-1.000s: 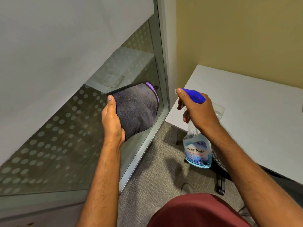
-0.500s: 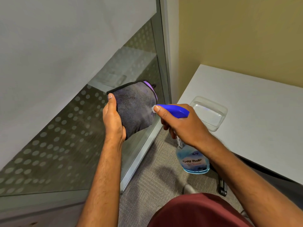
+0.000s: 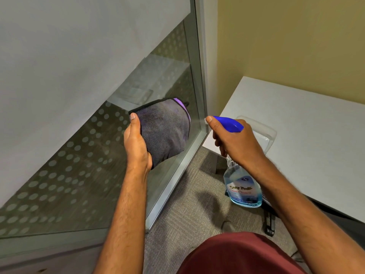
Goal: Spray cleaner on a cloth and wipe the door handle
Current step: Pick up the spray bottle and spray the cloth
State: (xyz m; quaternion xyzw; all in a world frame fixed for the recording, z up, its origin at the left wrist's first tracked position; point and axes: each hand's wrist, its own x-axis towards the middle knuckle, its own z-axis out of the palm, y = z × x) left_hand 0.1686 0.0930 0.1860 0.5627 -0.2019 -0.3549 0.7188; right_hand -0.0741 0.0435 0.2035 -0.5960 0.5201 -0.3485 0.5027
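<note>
Hands with cloth (image 3: 165, 131) and spray bottle (image 3: 244, 186) beside glass panel (image 3: 98, 165), white table (image 3: 306, 125).

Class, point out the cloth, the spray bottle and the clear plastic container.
cloth (image 3: 164, 133), head view, middle of its grey face.
spray bottle (image 3: 244, 191), head view, labelled body.
clear plastic container (image 3: 265, 131), head view, far rim.

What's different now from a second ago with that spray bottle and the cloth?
The right hand swung the spray bottle in toward the cloth, then drew it back a little; its nozzle now points at the cloth. The left hand kept gripping the cloth in the same spot.
</note>
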